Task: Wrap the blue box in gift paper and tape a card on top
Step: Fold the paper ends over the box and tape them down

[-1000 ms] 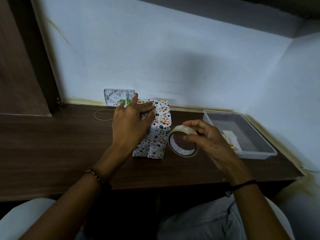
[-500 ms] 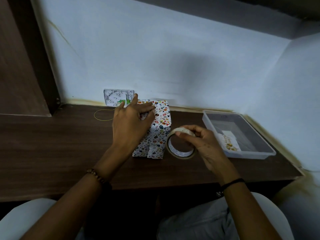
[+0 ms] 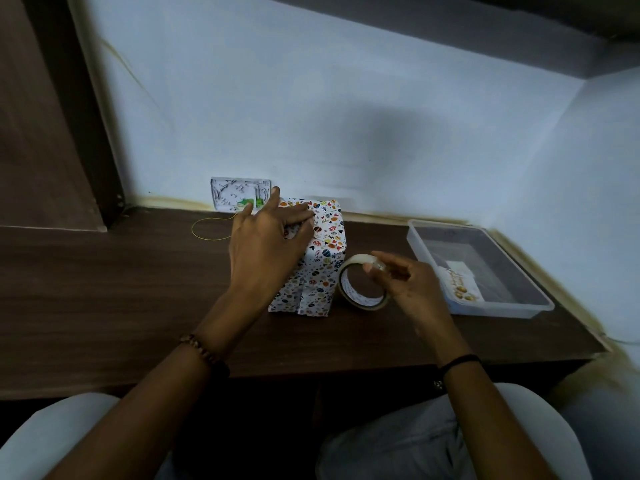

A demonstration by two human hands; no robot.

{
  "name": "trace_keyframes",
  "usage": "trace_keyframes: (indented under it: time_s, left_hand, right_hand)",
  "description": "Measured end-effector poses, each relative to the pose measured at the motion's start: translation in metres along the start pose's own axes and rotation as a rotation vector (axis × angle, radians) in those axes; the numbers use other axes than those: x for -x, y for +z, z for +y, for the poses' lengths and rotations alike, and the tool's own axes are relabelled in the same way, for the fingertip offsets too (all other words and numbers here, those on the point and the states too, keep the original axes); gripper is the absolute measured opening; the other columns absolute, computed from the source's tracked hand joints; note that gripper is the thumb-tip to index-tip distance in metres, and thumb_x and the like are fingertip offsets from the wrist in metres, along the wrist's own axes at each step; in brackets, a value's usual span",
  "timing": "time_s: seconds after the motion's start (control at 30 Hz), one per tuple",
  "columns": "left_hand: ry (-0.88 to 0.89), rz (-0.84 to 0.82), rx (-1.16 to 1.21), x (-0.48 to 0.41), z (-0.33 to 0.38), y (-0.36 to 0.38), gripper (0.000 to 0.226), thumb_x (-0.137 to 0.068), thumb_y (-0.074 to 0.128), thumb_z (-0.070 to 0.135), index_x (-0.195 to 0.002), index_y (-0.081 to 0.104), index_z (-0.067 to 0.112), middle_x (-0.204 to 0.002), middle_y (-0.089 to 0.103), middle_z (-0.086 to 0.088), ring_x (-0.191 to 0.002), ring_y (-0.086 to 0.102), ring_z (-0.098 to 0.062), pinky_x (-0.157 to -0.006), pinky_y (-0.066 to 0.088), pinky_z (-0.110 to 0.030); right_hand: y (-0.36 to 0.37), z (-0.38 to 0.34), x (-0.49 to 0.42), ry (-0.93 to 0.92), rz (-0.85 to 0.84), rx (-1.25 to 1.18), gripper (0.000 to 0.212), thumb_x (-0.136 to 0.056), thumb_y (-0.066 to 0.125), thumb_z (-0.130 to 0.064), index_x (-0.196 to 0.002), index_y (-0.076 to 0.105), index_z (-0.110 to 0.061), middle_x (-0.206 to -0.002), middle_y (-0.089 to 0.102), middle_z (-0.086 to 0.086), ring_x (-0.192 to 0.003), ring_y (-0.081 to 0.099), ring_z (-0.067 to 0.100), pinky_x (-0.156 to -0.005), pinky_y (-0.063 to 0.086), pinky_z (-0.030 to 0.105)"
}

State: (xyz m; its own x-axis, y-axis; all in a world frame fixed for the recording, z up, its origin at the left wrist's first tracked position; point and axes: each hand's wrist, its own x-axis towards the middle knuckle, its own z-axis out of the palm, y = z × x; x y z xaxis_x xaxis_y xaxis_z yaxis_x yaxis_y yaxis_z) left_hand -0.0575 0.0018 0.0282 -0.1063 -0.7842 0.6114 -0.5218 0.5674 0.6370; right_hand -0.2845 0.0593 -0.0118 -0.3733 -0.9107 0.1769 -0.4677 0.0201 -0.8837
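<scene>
The box point(image 3: 322, 268) stands on the dark wooden desk point(image 3: 104, 299), covered in white gift paper with small coloured prints. My left hand point(image 3: 266, 247) lies flat over its top and left side, fingers spread and pressing the paper down. Just right of the box a roll of clear tape point(image 3: 362, 287) stands on edge on the desk. My right hand point(image 3: 405, 282) holds the roll at its top, fingertips pinching at the tape. A white card point(image 3: 459, 280) with gold decoration lies in the tray to the right.
A clear plastic tray point(image 3: 498, 308) sits at the desk's right end by the wall. A yellow rubber band point(image 3: 207, 228) lies left of the box. A white wall plate point(image 3: 228, 195) is behind it. A dark wooden panel point(image 3: 45, 133) rises at left.
My right hand has brought the tape roll down and to the left until it stands on the desk beside the box. My left hand has kept pressing on the box.
</scene>
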Motion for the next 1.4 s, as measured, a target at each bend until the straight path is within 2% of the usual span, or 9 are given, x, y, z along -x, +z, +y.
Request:
trace_keyframes:
  time_s: [0.1,0.27,0.47,0.57,0.77,0.83,1.03,1.2,1.4]
  left_hand:
    - [0.004,0.002,0.008,0.001,0.001,-0.001,0.022,-0.091,0.064,0.029,-0.111,0.073,0.024,-0.123,0.067,0.006,-0.14,0.037,-0.013,-0.12,0.018,-0.045]
    - [0.0,0.0,0.01,0.0,0.0,0.0,0.022,-0.09,0.065,0.029,-0.11,0.073,0.024,-0.123,0.067,0.007,-0.14,0.036,-0.013,-0.12,0.018,-0.046]
    - [-0.001,-0.001,0.009,-0.001,0.0,0.001,0.022,-0.091,0.065,0.029,-0.11,0.073,0.023,-0.122,0.067,0.006,-0.14,0.037,-0.012,-0.12,0.018,-0.046]
    - [0.002,-0.002,0.004,-0.001,0.0,0.001,0.023,-0.091,0.064,0.03,-0.111,0.074,0.023,-0.123,0.067,0.006,-0.14,0.037,-0.012,-0.12,0.019,-0.047]
    - [0.01,-0.001,-0.022,-0.001,0.0,0.001,0.023,-0.091,0.064,0.03,-0.111,0.073,0.023,-0.123,0.067,0.007,-0.14,0.037,-0.013,-0.12,0.017,-0.043]
    - [0.004,0.001,-0.022,-0.001,0.001,0.001,0.023,-0.091,0.065,0.03,-0.111,0.073,0.023,-0.123,0.066,0.007,-0.14,0.037,-0.013,-0.12,0.015,-0.041]
    - [0.005,0.004,-0.025,-0.001,0.0,0.002,0.024,-0.091,0.064,0.031,-0.112,0.073,0.024,-0.124,0.066,0.007,-0.14,0.037,-0.011,-0.12,0.015,-0.04]
    - [0.0,-0.005,-0.01,-0.002,0.001,0.001,0.023,-0.091,0.064,0.03,-0.111,0.073,0.025,-0.124,0.066,0.008,-0.141,0.036,-0.011,-0.12,0.015,-0.04]
    - [-0.001,0.0,0.017,-0.001,0.002,0.001,0.021,-0.091,0.065,0.028,-0.11,0.073,0.024,-0.122,0.067,0.006,-0.14,0.037,-0.013,-0.12,0.017,-0.045]
  right_hand:
    - [-0.002,-0.003,0.002,-0.037,0.051,0.076,0.039,-0.081,0.077,-0.042,-0.117,0.071,-0.031,-0.113,0.073,-0.006,-0.103,0.065,0.005,-0.092,0.051,0.027]
    - [-0.002,-0.003,0.001,-0.036,0.103,0.06,0.041,-0.077,0.082,-0.034,-0.116,0.072,-0.023,-0.111,0.073,-0.005,-0.095,0.064,-0.003,-0.082,0.05,0.017]
    - [0.0,-0.009,-0.001,-0.068,0.129,0.083,0.027,-0.074,0.086,-0.025,-0.098,0.074,-0.025,-0.098,0.074,-0.006,-0.095,0.067,0.006,-0.084,0.052,0.024]
    - [-0.001,-0.012,-0.005,-0.072,0.109,0.115,0.023,-0.072,0.087,-0.026,-0.089,0.072,-0.028,-0.093,0.073,-0.007,-0.09,0.067,0.004,-0.08,0.053,0.024]
    - [-0.009,-0.021,-0.009,-0.038,0.004,0.094,0.015,-0.084,0.077,-0.027,-0.098,0.077,-0.022,-0.092,0.073,-0.013,-0.091,0.067,0.001,-0.077,0.053,0.015]
    - [-0.011,-0.023,-0.01,-0.046,-0.006,0.117,0.013,-0.087,0.075,-0.023,-0.099,0.077,-0.021,-0.093,0.073,-0.011,-0.092,0.068,0.004,-0.083,0.057,0.023]
    - [-0.018,-0.028,-0.023,-0.076,-0.072,0.331,0.011,-0.087,0.073,-0.024,-0.097,0.076,-0.021,-0.096,0.073,-0.006,-0.092,0.067,0.009,-0.086,0.057,0.032]
    - [-0.021,-0.028,-0.034,-0.159,-0.154,0.53,0.005,-0.096,0.062,-0.019,-0.094,0.066,-0.021,-0.103,0.066,-0.003,-0.093,0.059,0.007,-0.073,0.044,0.016]
    - [-0.016,-0.01,-0.04,-0.38,-0.063,0.697,0.005,-0.099,0.053,-0.017,-0.093,0.052,-0.017,-0.102,0.057,0.006,-0.091,0.055,0.02,-0.073,0.041,0.028]
